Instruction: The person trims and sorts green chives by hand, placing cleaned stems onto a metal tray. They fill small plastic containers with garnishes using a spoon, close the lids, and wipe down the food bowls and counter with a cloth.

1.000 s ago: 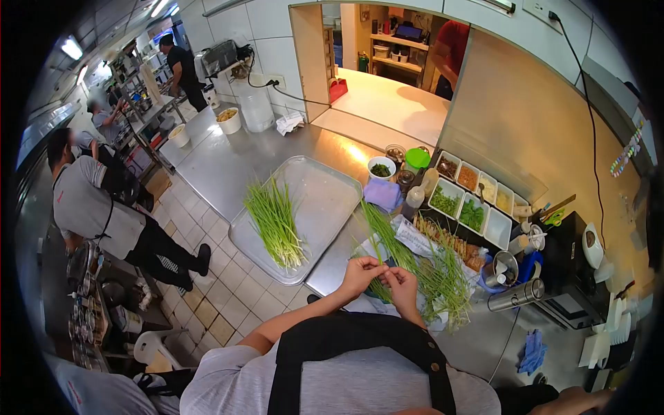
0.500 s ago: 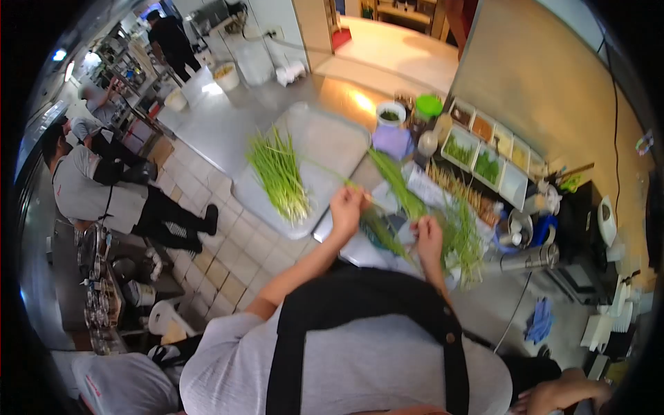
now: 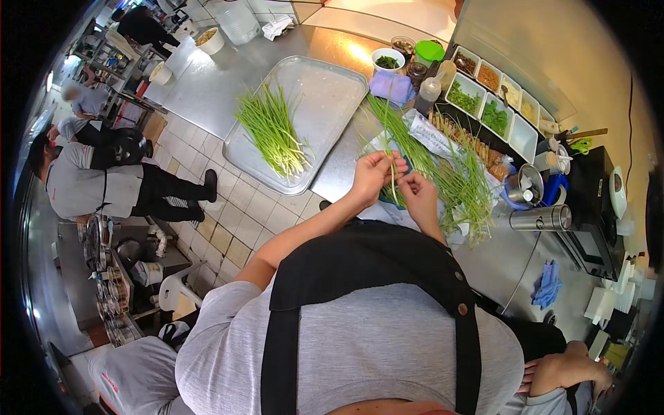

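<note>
My left hand [image 3: 374, 174] pinches a thin green stalk [image 3: 393, 181] near its pale end, in front of my chest. Close beside it on the right, my right hand [image 3: 419, 197] has its fingers pressed together at the same stalk. Long green stalks [image 3: 460, 183] lie in a loose heap on the counter just right of my hands. To the left, a bunch of green stalks with pale ends [image 3: 271, 131] rests on a metal tray [image 3: 325, 90].
Behind the heap are a condiment rack [image 3: 494, 114], a purple cloth [image 3: 391, 88] and a squeeze bottle [image 3: 428, 93]. A steel flask [image 3: 539, 218] lies at right, near a blue cloth [image 3: 547, 284]. Co-workers [image 3: 97, 181] stand at left; another person's hand [image 3: 564, 370] is lower right.
My hands were apart half a second ago, the left near the tray; now they are together again at a stalk. The view has tilted downward.
</note>
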Motion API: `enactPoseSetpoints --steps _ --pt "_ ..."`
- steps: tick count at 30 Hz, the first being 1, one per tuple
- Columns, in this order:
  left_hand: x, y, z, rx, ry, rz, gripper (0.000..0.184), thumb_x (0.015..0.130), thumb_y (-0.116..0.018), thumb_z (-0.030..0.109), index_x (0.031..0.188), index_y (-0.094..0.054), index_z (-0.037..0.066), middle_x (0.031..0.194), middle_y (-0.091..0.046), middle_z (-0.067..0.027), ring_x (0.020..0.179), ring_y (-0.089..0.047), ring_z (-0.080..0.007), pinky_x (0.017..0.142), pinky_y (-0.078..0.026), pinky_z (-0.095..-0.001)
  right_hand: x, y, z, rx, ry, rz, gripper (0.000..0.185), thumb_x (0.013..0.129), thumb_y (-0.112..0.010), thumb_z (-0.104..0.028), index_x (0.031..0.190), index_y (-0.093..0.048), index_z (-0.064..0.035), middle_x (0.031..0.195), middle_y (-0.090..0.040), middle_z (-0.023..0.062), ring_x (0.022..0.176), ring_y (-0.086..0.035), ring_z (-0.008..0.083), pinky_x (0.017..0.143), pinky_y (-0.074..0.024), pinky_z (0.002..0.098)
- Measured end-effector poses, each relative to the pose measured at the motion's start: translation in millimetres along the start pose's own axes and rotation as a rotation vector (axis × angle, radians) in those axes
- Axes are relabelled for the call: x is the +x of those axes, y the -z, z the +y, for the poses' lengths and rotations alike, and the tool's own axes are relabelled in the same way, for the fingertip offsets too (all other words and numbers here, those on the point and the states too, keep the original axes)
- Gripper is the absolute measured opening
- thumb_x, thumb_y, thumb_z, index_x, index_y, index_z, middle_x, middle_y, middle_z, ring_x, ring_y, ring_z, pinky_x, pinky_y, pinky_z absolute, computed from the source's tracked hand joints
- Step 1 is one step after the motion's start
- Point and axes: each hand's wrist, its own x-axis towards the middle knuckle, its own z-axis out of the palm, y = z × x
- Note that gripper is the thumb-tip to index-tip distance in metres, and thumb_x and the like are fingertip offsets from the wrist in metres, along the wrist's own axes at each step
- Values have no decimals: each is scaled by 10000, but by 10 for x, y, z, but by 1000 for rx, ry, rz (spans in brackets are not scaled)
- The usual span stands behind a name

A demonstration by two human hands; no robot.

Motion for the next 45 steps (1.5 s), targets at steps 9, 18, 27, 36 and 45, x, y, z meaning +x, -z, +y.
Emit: enactPoseSetpoints --steps 9,18,27,36,45 --pt "-45 -4 -32 1 -47 -44 189 907 -472 109 1036 -541 -10 813 -601 -62 715 -601 -143 671 -508 -265 -33 27 76 451 -326 -130 95 829 -552 -106 780 -572 -27 684 -564 -7 606 -504 61 547 -391 197" --pt "-68 -34 -85 163 -95 -179 187 897 -495 97 1019 -581 -16 783 -618 -48 671 -582 -100 626 -483 -226 -18 203 85 604 -352 7 108 855 -547 -138 813 -567 -41 702 -567 3 611 -506 69 550 -398 204" --pt "-109 -34 -174 443 -47 -267 157 887 -503 66 967 -587 -41 799 -636 -77 683 -599 -109 619 -474 -223 128 145 -234 312 42 135 86 795 -623 -43 858 -579 -4 711 -593 12 620 -539 62 570 -429 198" --pt "-96 22 -214 387 102 -202 187 892 -499 76 999 -566 -62 838 -636 -116 723 -628 -161 650 -531 -271 122 600 -54 -71 55 323 150 750 -659 -68 885 -611 -25 724 -622 52 661 -591 138 605 -461 254" --pt "-126 -75 -207 487 74 -249 185 880 -511 56 1003 -571 -69 824 -633 -120 722 -626 -162 645 -528 -267 38 556 -488 -345 202 307 163 717 -682 -119 814 -638 4 761 -616 120 738 -609 205 661 -460 299"
